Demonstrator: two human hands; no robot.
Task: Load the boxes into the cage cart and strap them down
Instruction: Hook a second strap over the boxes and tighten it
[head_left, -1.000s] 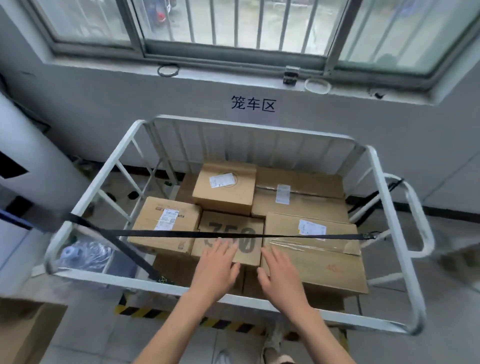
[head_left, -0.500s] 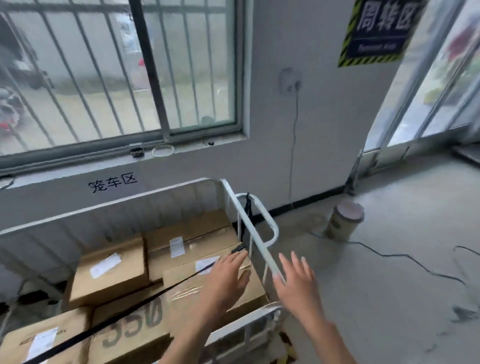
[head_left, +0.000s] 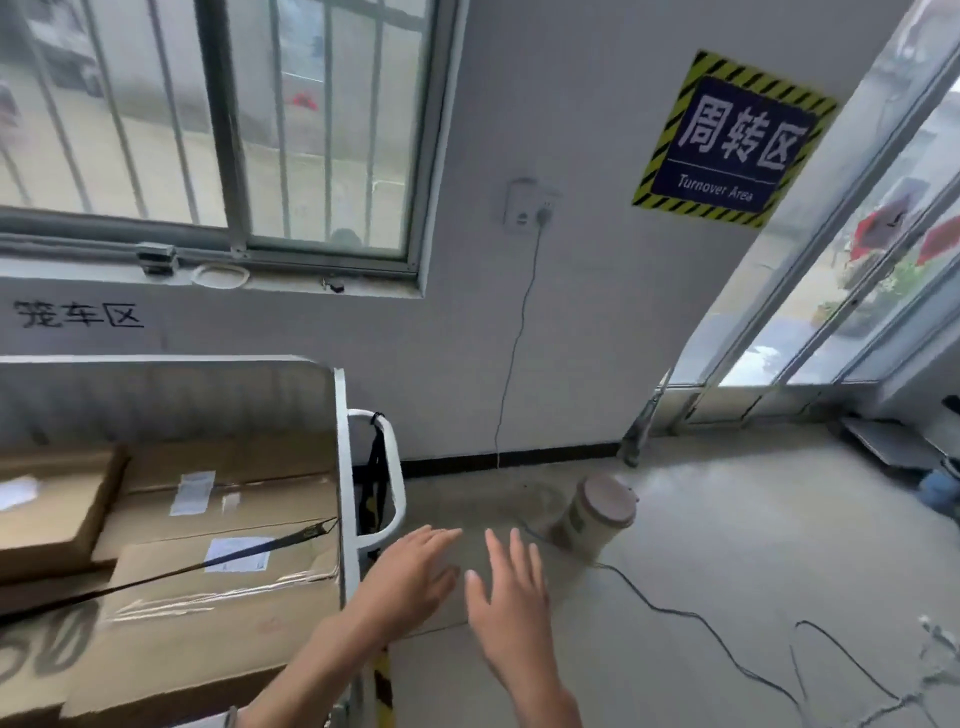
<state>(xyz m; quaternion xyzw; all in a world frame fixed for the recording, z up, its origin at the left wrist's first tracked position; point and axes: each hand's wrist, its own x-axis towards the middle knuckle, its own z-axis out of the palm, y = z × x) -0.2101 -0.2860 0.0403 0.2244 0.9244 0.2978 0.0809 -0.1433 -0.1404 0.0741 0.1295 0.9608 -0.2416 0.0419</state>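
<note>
The white cage cart (head_left: 340, 467) fills the lower left, loaded with several brown cardboard boxes (head_left: 218, 618). A black strap (head_left: 171, 573) runs taut across the box tops to the cart's right rail. More black strap (head_left: 375, 483) hangs on the cart's side handle. My left hand (head_left: 410, 582) and my right hand (head_left: 506, 597) hover in the air to the right of the cart, over the floor, fingers straight and spread, holding nothing.
A lidded bucket (head_left: 597, 512) stands on the concrete floor right of the cart. Black cables (head_left: 727, 649) trail across the floor. A wall socket (head_left: 524, 205), a turnover-area sign (head_left: 727, 140) and a glass door (head_left: 857, 291) lie ahead.
My view has swung right, away from the boxes. Both hands left the box tops and moved past the cart's right rail to hover over the floor.
</note>
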